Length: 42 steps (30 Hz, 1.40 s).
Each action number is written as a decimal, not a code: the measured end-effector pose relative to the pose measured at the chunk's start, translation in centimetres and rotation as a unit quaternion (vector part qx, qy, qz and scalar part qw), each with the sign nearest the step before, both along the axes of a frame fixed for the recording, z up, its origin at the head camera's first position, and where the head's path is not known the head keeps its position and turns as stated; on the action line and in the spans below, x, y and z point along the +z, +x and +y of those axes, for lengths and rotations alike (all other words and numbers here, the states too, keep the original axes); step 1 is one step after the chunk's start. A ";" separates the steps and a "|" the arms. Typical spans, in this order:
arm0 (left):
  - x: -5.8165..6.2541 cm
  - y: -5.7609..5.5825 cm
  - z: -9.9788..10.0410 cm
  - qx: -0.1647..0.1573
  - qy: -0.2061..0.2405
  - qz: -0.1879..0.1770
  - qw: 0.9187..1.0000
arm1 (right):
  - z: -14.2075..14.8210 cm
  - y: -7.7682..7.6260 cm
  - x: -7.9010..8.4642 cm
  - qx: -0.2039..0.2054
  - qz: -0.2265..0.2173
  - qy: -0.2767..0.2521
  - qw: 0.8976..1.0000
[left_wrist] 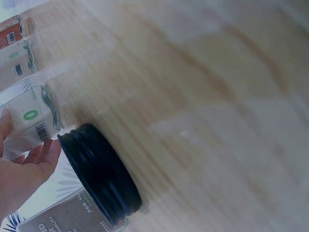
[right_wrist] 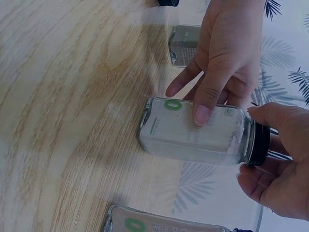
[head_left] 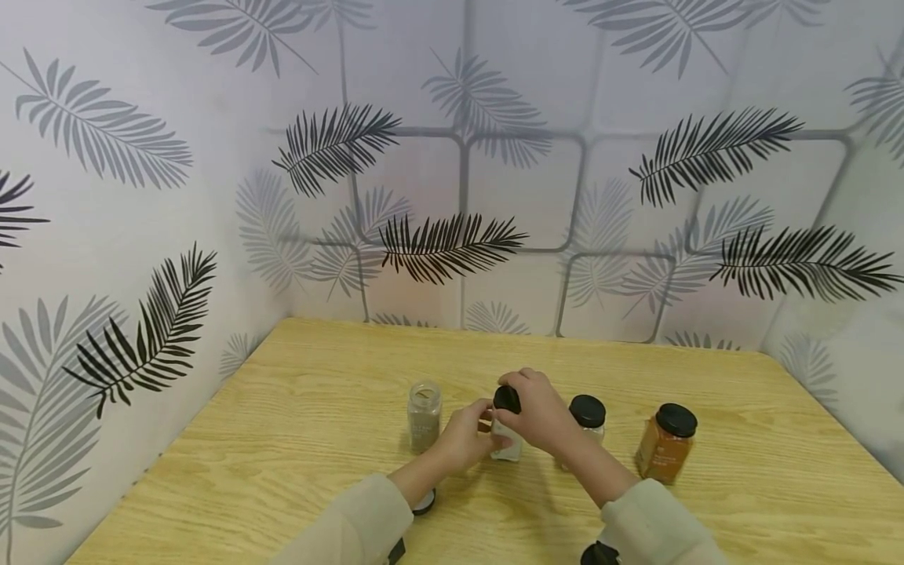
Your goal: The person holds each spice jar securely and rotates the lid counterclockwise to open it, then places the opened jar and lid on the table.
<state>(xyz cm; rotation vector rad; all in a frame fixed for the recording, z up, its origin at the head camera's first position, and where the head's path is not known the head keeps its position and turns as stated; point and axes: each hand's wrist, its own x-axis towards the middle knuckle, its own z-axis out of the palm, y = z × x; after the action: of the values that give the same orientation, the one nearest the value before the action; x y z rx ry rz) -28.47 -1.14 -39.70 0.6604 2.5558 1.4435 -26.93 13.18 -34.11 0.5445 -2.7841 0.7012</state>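
Observation:
A square glass jar of pale powder (head_left: 507,445) stands on the table between the two hands. My left hand (head_left: 461,441) grips its body, thumb on the near face in the right wrist view. Around the jar's black lid (right_wrist: 260,145) curl the fingers of my right hand (head_left: 540,410). Just left stands a lidless jar of grey-brown powder (head_left: 424,424). A loose black lid (head_left: 424,502) lies on the table below my left forearm; in the left wrist view it looms large.
Right of the hands stands a jar with a black lid (head_left: 588,410), partly hidden by my right forearm. Farther right is a black-lidded jar of orange-brown powder (head_left: 665,447). The wooden table (head_left: 339,369) meets a leaf-patterned wall (head_left: 523,196) behind.

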 end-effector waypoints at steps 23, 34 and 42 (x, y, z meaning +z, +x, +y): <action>0.1 0.2 -0.1 -0.002 0.000 0.009 1.000 | 0.3 -0.1 -0.4 -0.004 0.000 0.001 1.000; 0.0 0.1 0.0 0.001 -0.004 0.014 1.000 | -0.5 -0.3 -0.6 -0.058 0.026 0.033 0.997; 0.0 0.1 -0.1 -0.001 -0.004 0.019 1.000 | -0.6 -0.3 -0.4 -0.049 0.011 0.015 0.999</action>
<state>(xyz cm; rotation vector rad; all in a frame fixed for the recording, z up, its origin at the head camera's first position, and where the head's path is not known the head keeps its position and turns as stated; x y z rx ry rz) -28.42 -1.20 -39.73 0.6950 2.5870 1.4318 -27.20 12.61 -34.50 0.4165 -2.7827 0.6290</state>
